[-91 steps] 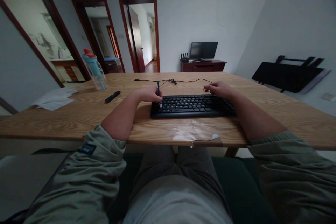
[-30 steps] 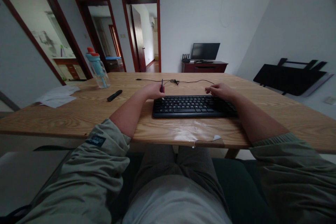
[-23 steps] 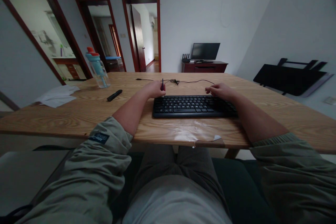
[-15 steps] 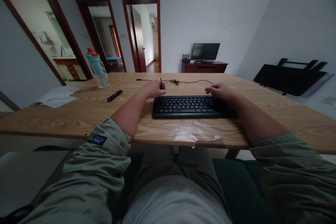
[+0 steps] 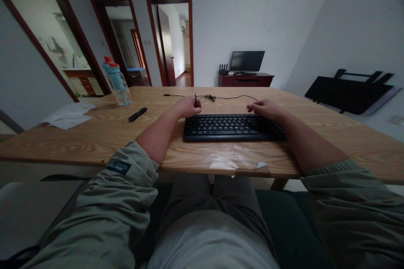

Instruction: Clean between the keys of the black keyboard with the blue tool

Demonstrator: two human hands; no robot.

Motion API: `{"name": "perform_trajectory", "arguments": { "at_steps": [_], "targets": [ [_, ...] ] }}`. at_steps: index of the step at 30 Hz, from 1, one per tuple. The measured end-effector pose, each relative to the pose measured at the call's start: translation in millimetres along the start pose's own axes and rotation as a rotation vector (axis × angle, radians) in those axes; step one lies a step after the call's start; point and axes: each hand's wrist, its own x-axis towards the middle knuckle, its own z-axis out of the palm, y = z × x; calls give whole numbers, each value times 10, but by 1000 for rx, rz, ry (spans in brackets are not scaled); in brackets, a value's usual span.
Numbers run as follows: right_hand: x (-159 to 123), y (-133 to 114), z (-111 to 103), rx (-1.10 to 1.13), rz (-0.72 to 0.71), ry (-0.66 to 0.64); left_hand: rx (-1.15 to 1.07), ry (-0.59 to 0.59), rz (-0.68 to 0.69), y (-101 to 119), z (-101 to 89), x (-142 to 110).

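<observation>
A black keyboard (image 5: 232,127) lies on the wooden table (image 5: 94,138) in front of me. My left hand (image 5: 188,107) is closed round a thin blue stick-like tool (image 5: 195,100) at the keyboard's far left corner. Only the tool's upper end shows above my fingers. My right hand (image 5: 265,109) rests at the keyboard's far right edge with its fingers curled down; what they grip, if anything, I cannot make out. The keyboard's black cable (image 5: 217,98) runs across the table behind both hands.
A blue water bottle (image 5: 116,82) with a red cap stands at the far left. Near it lie a black pen-like object (image 5: 136,114) and white papers (image 5: 67,116). Clear tape (image 5: 233,162) covers the table's near edge. A folded black table (image 5: 350,91) leans on the right wall.
Three seconds ago the tool's tip was on the keys at the left end. My left hand has since drawn it back and up to the far left corner. The right hand has stayed put.
</observation>
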Motion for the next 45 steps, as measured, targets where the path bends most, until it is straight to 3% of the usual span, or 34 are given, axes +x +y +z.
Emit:
{"name": "perform_trajectory", "arguments": {
  "at_steps": [4,11,18,26,34,45],
  "targets": [
    [4,-2,14,-3,1,5,-21,34,21,9,39,24],
    [4,4,10,-3,-7,7,-145,-100,42,-4,42,22],
    [26,30,13,-2,-14,6,-64,-24,36,22,36,9],
    [25,38,14,-9,-3,-4,-23,-20,35,34,26,-7],
    [20,18,11,-23,2,-16,-39,-211,-24,137,-60,-57],
    [-10,-27,2,-8,21,-5,-97,-267,33,145,-49,-60]
  ]
}}
